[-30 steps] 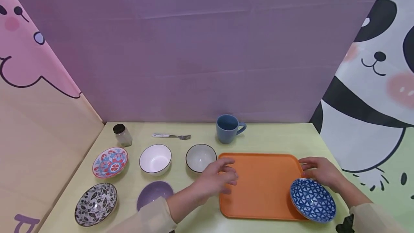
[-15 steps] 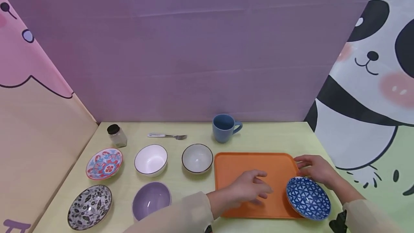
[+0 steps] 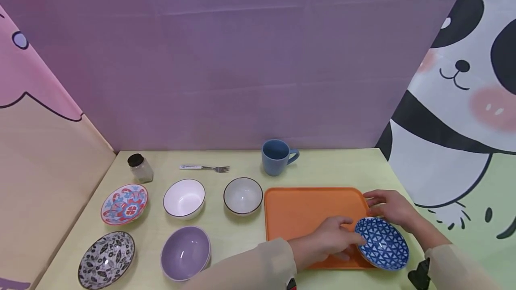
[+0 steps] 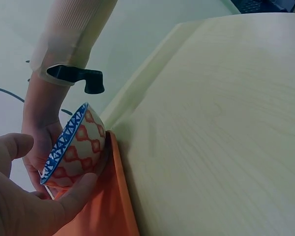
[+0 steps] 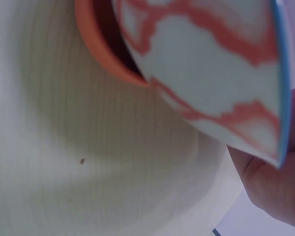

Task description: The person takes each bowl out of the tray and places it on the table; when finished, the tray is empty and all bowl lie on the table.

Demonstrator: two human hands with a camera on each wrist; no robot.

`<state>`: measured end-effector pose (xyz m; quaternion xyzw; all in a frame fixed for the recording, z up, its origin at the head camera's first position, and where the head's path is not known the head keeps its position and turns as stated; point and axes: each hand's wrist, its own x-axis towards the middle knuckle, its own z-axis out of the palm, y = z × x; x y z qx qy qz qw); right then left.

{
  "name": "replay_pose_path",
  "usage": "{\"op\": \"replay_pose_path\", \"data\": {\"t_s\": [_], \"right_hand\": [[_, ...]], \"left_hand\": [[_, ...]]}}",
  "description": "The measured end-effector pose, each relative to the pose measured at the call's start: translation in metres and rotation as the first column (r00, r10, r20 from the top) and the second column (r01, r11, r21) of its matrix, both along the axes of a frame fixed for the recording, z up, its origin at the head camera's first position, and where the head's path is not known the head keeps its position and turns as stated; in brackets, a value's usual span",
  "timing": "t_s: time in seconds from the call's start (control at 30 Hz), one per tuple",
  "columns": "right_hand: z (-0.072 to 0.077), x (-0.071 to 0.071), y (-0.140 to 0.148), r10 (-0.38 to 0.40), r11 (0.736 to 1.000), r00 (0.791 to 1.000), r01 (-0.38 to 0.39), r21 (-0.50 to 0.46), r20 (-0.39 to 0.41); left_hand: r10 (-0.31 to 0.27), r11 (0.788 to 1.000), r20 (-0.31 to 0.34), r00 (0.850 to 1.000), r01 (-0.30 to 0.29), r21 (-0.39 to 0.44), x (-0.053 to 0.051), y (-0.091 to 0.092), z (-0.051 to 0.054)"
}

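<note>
A blue-and-white patterned bowl [image 3: 382,244], red-patterned outside, sits over the right front corner of the orange tray [image 3: 306,205]. From the left, my left hand [image 3: 332,238] reaches across the tray, its fingers extended and one fingertip at the bowl's rim. In the left wrist view, thumb and finger are spread, and one digit lies against the bowl's [image 4: 81,147] red-patterned outside. My right hand [image 3: 391,209] is just behind the bowl, with loosely bent fingers at the tray's right edge. The bowl [image 5: 206,64] hides most of that hand in the right wrist view.
Left of the tray stand a grey-white bowl [image 3: 243,196], a white bowl [image 3: 184,198], a purple bowl [image 3: 185,253], a red-and-blue patterned dish [image 3: 124,204] and a black floral dish [image 3: 106,260]. Behind them are a jar [image 3: 141,169], a fork [image 3: 204,168] and a blue mug [image 3: 276,158].
My left hand has moved right, from the tray's left edge across it to the patterned bowl. The right hand stays by the tray's right edge. The head view has shifted slightly.
</note>
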<state>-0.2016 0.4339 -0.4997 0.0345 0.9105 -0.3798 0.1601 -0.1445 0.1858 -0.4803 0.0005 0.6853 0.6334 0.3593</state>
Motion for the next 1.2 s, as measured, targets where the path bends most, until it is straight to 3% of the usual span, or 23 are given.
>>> {"op": "replay_pose_path", "data": {"t_s": [0.23,0.6,0.8,1.2], "right_hand": [[0.000,-0.002,0.009,0.011,0.999,1.000,-0.010,-0.044,0.023],[0.002,0.000,0.008,-0.020,0.997,0.998,0.023,-0.072,0.052],[0.001,-0.001,0.008,-0.022,0.995,0.999,0.027,-0.092,0.049],[-0.003,-0.001,0.007,-0.022,0.993,0.998,0.030,-0.118,0.065]], "left_hand": [[0.067,0.998,0.033,0.997,-0.068,0.012,-0.002,0.009,0.000],[0.080,0.994,0.065,0.995,-0.084,0.070,0.002,0.017,-0.015],[0.108,0.989,0.049,0.993,-0.112,0.094,0.008,0.022,-0.017],[0.116,0.987,0.080,0.990,-0.124,0.101,0.008,0.018,-0.019]]}}
